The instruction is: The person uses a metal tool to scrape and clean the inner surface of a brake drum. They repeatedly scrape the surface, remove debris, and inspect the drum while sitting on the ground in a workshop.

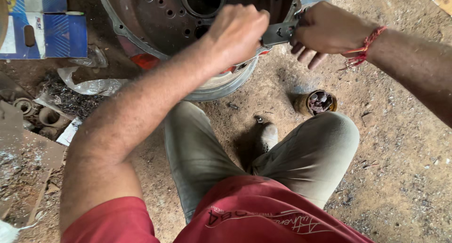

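Note:
A large rusty round metal housing [160,17] with several bolt holes and a central bore lies on the dirt floor before me. My left hand [238,29] is closed around a grey flat metal bracket [278,33] at the housing's right rim. My right hand [325,31], with a red thread on its wrist, grips the same bracket from the other end, its fingers curled under it. A red part [143,60] shows beneath the housing's rim.
A small tin [319,102] holding metal bits stands on the dirt by my right knee. Loose bolts [259,119] lie between my legs. A blue cardboard box [44,33], crumpled plastic [92,85] and metal rings [23,106] sit at the left.

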